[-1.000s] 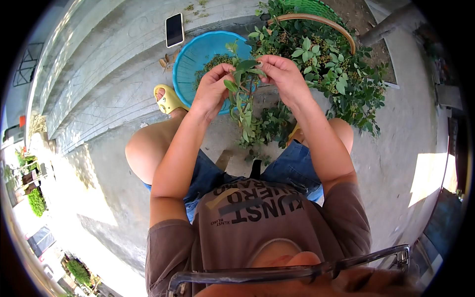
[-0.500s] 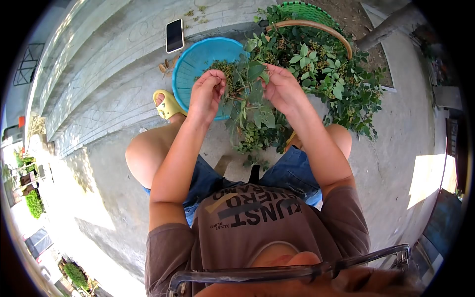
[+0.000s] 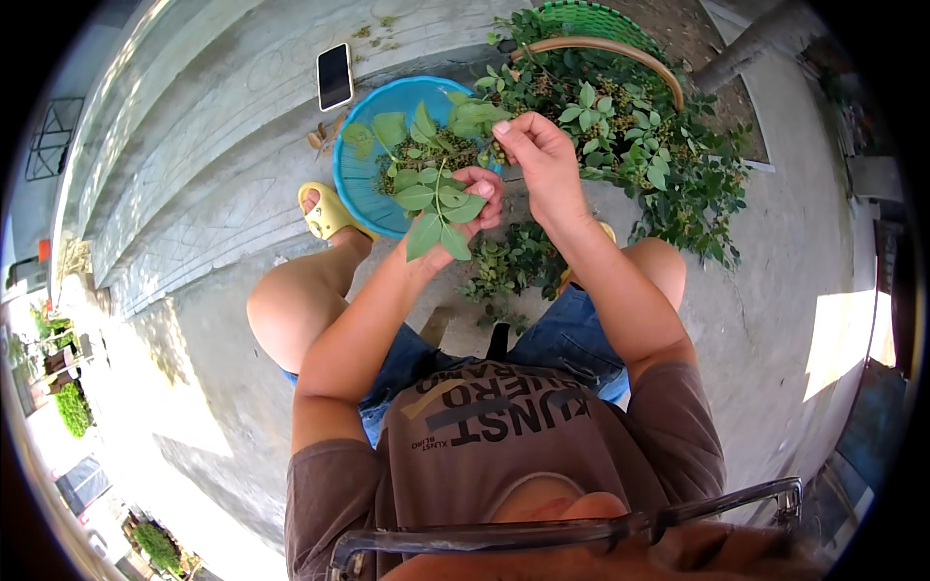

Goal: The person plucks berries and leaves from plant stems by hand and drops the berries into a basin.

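Observation:
My left hand (image 3: 477, 205) is closed around the stem of a leafy branch (image 3: 417, 196), whose broad green leaves spread over a blue plastic basin (image 3: 351, 184). My right hand (image 3: 547, 163) pinches thumb to forefinger at the branch's right end, on a small cluster of green berries (image 3: 496, 155). Picked berry clusters (image 3: 387, 179) lie in the basin, partly hidden by the leaves. To the right of my hands, a green woven basket (image 3: 603, 21) with a brown handle (image 3: 620, 45) is heaped with berry-bearing branches (image 3: 649, 145).
A phone (image 3: 334, 77) lies on the concrete step left of the basin, near dry leaves (image 3: 318, 138) and a few berry scraps (image 3: 373, 37). Loose leafy sprigs (image 3: 509, 266) lie between my legs. My foot in a yellow sandal (image 3: 334, 215) is beside the basin.
The branch has turned, its leaves now pointing left over the basin. My left hand has moved right and down and rolled palm up; my right hand has shifted slightly at the branch's end.

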The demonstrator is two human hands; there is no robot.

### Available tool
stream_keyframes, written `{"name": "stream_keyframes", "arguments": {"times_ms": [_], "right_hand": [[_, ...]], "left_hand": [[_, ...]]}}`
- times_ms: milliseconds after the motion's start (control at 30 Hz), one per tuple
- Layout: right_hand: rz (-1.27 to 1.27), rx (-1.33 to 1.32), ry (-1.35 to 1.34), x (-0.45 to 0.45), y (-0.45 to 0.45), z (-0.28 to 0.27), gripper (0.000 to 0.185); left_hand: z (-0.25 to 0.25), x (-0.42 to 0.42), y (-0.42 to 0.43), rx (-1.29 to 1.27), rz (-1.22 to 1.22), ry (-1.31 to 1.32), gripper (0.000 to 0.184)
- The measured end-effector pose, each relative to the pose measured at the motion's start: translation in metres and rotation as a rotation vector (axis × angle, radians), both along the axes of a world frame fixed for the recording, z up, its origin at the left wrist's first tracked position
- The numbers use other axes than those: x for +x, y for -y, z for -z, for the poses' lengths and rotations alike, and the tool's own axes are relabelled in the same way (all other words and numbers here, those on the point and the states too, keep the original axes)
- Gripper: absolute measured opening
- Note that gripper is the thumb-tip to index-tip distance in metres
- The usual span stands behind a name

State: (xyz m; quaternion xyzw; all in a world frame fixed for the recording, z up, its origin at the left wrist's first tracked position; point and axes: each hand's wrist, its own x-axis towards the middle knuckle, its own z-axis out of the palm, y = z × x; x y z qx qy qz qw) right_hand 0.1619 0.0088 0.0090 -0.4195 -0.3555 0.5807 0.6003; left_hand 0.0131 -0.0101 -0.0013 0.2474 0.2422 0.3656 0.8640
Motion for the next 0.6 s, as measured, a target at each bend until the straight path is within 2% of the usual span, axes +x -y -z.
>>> {"name": "stream_keyframes", "arguments": {"times_ms": [133, 267, 400, 600], "right_hand": [[0.070, 0.078, 0.105, -0.005, 0.000, 0.001, 0.019], [0.098, 0.176, 0.304, -0.009, 0.001, 0.000, 0.019], [0.157, 0.231, 0.460, -0.011, 0.003, -0.009, 0.020], [0.165, 0.341, 0.734, -0.003, 0.001, -0.013, 0.018]], "left_hand": [[0.000, 0.004, 0.001, -0.023, -0.185, 0.098, 0.020], [-0.004, 0.004, 0.000, -0.127, -0.343, 0.050, 0.017], [-0.007, 0.002, 0.001, -0.175, -0.378, 0.010, 0.018], [-0.015, -0.006, 0.010, -0.203, -0.216, -0.069, 0.023]]}}
